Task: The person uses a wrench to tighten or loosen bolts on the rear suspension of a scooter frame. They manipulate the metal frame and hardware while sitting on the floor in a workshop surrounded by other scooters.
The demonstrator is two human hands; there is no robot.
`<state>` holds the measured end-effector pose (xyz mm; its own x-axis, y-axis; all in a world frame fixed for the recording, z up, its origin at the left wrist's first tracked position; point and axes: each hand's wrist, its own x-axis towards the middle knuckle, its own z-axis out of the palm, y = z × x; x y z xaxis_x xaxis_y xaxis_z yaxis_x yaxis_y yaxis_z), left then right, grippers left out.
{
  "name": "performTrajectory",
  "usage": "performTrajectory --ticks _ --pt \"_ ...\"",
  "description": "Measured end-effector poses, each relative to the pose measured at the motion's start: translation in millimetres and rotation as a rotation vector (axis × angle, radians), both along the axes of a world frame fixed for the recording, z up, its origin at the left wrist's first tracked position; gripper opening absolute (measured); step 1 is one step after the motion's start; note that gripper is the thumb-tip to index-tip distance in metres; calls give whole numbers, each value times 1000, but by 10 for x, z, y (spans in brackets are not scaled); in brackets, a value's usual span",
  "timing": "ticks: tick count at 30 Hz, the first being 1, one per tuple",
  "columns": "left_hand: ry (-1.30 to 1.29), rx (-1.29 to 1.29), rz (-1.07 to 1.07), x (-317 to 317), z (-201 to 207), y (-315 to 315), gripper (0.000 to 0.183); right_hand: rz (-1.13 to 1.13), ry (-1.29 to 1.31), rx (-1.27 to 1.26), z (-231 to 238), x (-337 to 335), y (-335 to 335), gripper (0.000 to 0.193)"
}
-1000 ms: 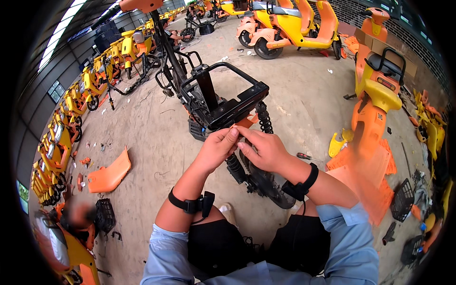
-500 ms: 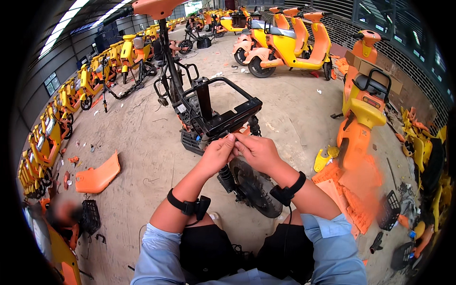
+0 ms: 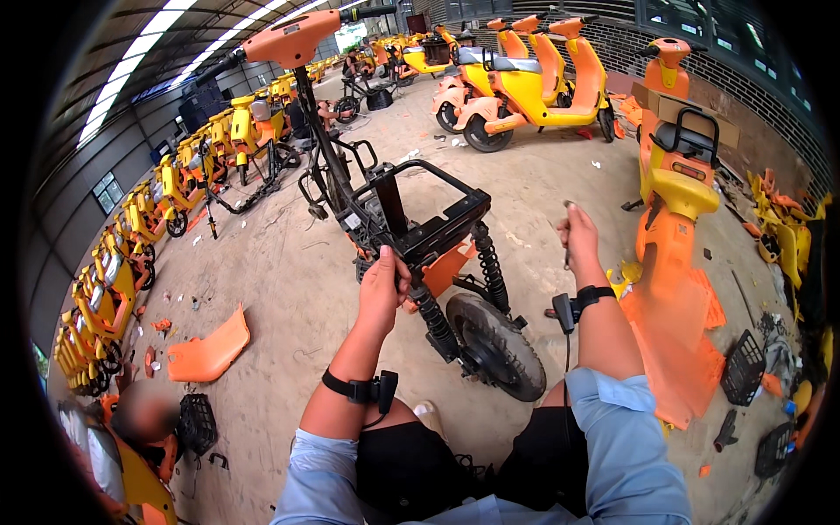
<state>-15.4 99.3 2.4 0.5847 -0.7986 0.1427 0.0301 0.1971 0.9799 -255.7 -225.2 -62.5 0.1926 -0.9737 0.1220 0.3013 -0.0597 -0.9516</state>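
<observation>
Two hands, well apart. Your left hand was the nearer one: fingers curled, thumb up, just beside the left shock absorber. Couldn't tell if that grip had anything in it, or if it touched metal. Your right hand was raised off to the right, fingers bent. Thin dark sliver showed by the fingers; too small to say what it was or whether the grip was closed on it.

Key relation: the stripped scooter frame stood ahead of you, tail end your way. From the left grip it lay just ahead and to the right; from the right grip it lay leftward, across a gap. Long axis ran from the rear wheel, nearest you, away and leftward to the orange handlebar cover. Orange panel sat under the black rack, between the left shock absorber and the right shock absorber, also nearer your left.

Further out: loose orange panel on the floor to the left, yellow-and-orange scooter past your right hand.
</observation>
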Motion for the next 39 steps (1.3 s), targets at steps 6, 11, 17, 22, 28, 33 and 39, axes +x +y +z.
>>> performTrajectory --ticks 6,11,17,22,28,33,39 --pt "354 -49 -270 91 33 -84 35 -681 -271 578 -1332 -1419 -718 37" --pt "369 119 -392 -16 21 -190 30 -420 -110 339 -806 -823 -572 37" --pt "295 167 -451 -99 -63 -285 42 590 220 -176 580 269 780 32" --pt "257 113 -460 -91 -122 -234 46 857 334 -650 786 553 1399 31" --pt "99 160 -364 -9 -82 -120 25 620 405 -1022 693 748 1538 30" --pt "30 177 -245 -62 22 -66 26 478 429 -982 624 855 1646 30" --pt "-26 174 -225 -85 -4 -158 24 431 469 -1006 575 810 1668 29"
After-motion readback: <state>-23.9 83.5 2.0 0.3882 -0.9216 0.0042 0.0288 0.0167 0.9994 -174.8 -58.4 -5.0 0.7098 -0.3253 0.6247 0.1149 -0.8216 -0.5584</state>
